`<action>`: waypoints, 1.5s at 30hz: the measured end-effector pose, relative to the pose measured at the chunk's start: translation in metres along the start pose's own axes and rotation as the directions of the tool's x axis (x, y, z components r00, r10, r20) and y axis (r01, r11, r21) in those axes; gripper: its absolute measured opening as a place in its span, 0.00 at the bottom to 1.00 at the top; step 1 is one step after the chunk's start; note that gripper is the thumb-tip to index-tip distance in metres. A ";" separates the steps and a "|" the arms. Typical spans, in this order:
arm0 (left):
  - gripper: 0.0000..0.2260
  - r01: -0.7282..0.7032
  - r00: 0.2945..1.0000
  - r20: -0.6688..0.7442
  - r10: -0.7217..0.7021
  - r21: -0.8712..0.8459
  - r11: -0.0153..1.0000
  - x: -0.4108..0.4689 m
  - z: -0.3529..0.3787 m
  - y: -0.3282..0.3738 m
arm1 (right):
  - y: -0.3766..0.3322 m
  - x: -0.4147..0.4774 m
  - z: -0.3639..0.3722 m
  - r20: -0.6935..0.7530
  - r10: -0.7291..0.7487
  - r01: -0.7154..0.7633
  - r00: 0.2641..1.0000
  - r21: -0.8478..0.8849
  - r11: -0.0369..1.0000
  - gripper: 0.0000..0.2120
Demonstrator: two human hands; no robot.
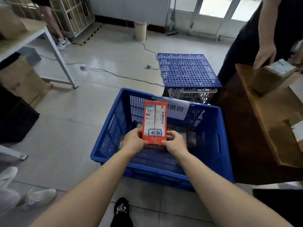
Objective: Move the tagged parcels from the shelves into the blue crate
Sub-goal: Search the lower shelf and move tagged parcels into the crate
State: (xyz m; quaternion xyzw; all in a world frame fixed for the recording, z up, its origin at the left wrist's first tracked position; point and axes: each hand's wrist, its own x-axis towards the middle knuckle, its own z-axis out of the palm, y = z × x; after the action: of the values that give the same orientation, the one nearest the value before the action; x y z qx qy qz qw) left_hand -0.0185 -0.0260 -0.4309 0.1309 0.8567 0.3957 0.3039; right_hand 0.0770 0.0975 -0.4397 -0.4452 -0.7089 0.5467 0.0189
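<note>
An orange parcel (155, 118) with a white shipping label and a blue-bordered handwritten tag hangs over the open blue crate (211, 164) on the floor. My left hand (133, 142) grips its lower left corner and my right hand (176, 143) grips its lower right corner. A few dark parcels (191, 139) lie on the crate's bottom, partly hidden by my hands. A white paper sign (177, 108) is stuck on the crate's far wall.
An upturned blue crate (186, 71) sits on a grey basket behind. At right a person's hand (264, 54) holds a brown box (268, 79) over stacked cardboard boxes. A white table (54, 46) stands at left; cables cross the tiled floor. Shoes are near my feet.
</note>
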 end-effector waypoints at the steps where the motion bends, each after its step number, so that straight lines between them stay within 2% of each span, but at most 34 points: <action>1: 0.20 0.007 1.000 0.012 -0.007 0.004 1.000 0.013 -0.004 -0.004 | -0.002 0.010 0.008 0.001 0.019 -0.019 1.000 0.008 1.000 0.15; 9: 0.18 0.098 0.986 0.130 -0.103 0.042 0.994 0.103 -0.022 -0.038 | -0.002 0.077 0.064 0.027 0.144 -0.146 0.989 0.054 0.988 0.15; 17: 0.12 0.223 0.966 0.107 -0.236 0.121 0.967 0.171 -0.003 -0.085 | 0.029 0.141 0.104 0.081 0.243 -0.241 0.967 -0.031 0.970 0.15; 25: 0.10 0.327 0.927 0.123 -0.355 0.203 0.923 0.238 0.036 -0.156 | 0.092 0.208 0.155 0.112 0.342 -0.334 0.933 -0.079 0.939 0.14; 38: 0.06 0.435 0.866 0.124 -0.484 0.290 0.853 0.325 0.103 -0.294 | 0.216 0.291 0.257 0.113 0.479 -0.471 0.871 -0.087 0.878 0.18; 45: 0.10 0.487 0.828 0.125 -0.546 0.321 0.812 0.359 0.139 -0.356 | 0.283 0.325 0.307 0.081 0.521 -0.517 0.850 -0.068 0.854 0.19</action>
State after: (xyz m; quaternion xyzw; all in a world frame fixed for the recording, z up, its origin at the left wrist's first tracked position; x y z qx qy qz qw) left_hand -0.2062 -0.0083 -0.9206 -0.0258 0.8688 0.1586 0.4684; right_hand -0.1035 0.0785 -0.9369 -0.5934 -0.5742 0.5369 -0.1730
